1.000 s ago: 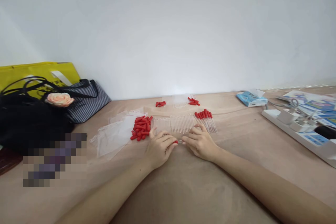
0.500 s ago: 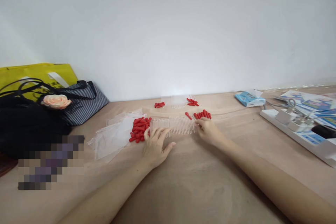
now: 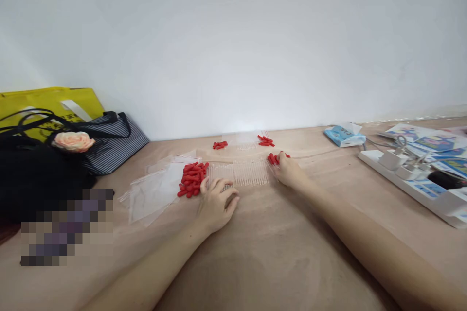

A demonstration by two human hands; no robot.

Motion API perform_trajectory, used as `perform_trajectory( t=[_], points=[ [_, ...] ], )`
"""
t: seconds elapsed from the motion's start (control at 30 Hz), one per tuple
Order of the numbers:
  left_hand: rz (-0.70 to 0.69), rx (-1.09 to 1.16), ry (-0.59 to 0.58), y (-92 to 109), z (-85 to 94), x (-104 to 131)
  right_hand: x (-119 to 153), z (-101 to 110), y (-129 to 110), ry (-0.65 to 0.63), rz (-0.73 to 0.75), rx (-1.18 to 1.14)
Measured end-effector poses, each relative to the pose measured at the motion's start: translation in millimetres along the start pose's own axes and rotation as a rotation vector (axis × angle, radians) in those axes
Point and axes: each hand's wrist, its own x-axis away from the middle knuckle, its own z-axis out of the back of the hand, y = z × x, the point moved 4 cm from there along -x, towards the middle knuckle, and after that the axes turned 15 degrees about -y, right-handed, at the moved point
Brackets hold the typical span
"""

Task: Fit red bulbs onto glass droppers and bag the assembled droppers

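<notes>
Thin clear glass tubes (image 3: 251, 173) lie side by side in a row on the table. My left hand (image 3: 218, 204) rests at the row's left part, fingers bent but apart and thumb out, holding nothing that I can see. At the row's right end, my right hand (image 3: 290, 171) has its fingers closed on a red rubber bulb (image 3: 280, 157), partly hidden by them. More red bulbs (image 3: 272, 159) lie right beside these fingers. A larger heap of red rubber bulbs (image 3: 191, 180) lies just left of my left hand.
Clear zip bags (image 3: 156, 189) are spread left of the heap. Smaller red bulb groups (image 3: 266, 141) and a clear bag (image 3: 247, 140) lie near the wall. A striped bag (image 3: 120, 141) stands left; a tissue pack (image 3: 345, 135) and power strip (image 3: 412, 187) lie right.
My right hand has moved slightly up onto the right-hand red bulbs. The single bulb that lay apart above the row no longer shows there. My left thumb has drawn in toward its fingers.
</notes>
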Motion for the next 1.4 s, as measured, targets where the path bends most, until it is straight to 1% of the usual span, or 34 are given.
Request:
perform_trajectory(
  t=[0.23,0.3,0.33,0.4,0.5,0.53,0.6,0.67,0.77,0.87,0.93,1.0,1.07,1.17,1.23,1.33,1.4],
  points=[
    [0.0,-0.004,0.002,3.2,-1.2,1.5,2.3,0.2,-12.8,-0.076,-0.031,0.112],
    [0.021,-0.011,0.002,0.0,1.9,0.1,0.2,-2.7,-15.6,-0.079,-0.051,0.125],
    [0.054,-0.016,0.007,-4.6,5.3,-1.4,-1.4,-4.5,-16.5,-0.081,-0.062,0.133],
    [0.171,-0.031,0.022,-21.2,15.7,-5.4,-4.8,-8.0,-17.9,-0.085,-0.075,0.148],
    [0.412,-0.062,0.023,-57.6,33.7,-10.1,-8.8,-11.3,-19.7,-0.1,-0.08,0.159],
    [0.468,-0.075,0.017,-69.1,38.4,-10.9,-9.5,-11.6,-20.3,-0.106,-0.08,0.161],
    [0.523,-0.099,0.006,-87.4,44.9,-11.4,-9.5,-10.8,-21.3,-0.114,-0.075,0.165],
    [0.529,-0.093,-0.03,-99.2,46.7,-11.4,-7.6,-7.9,-22.3,-0.109,-0.067,0.17],
    [0.495,-0.074,-0.096,-107.5,46.8,-12.0,0.4,-2.1,-23.6,-0.097,-0.044,0.173],
    [0.43,-0.078,-0.1,-112.4,50.0,-14.0,15.5,0.3,-24.9,-0.113,-0.015,0.167],
    [0.382,-0.08,-0.085,-117.1,52.2,-14.9,28.5,-1.6,-27.6,-0.115,0.07,0.156],
    [0.359,-0.091,-0.071,-123.3,52.7,-14.5,41.9,-5.4,-31.5,-0.096,0.218,0.142],
    [0.365,-0.107,-0.071,-129.8,51.1,-12.8,53.0,-10.1,-33.9,-0.073,0.345,0.134],
    [0.394,-0.107,-0.098,-136.7,46.5,-10.2,61.7,-16.3,-34.7,-0.042,0.431,0.134],
    [0.404,-0.097,-0.102,-137.6,44.6,-9.5,64.1,-19.0,-36.2,-0.004,0.471,0.138],
    [0.376,-0.12,-0.087,-133.4,43.9,-10.8,66.8,-23.8,-40.1,0.053,0.549,0.166],
    [0.346,-0.144,-0.097,-129.6,42.9,-12.4,68.6,-27.9,-42.3,0.065,0.603,0.192]
  ],
)
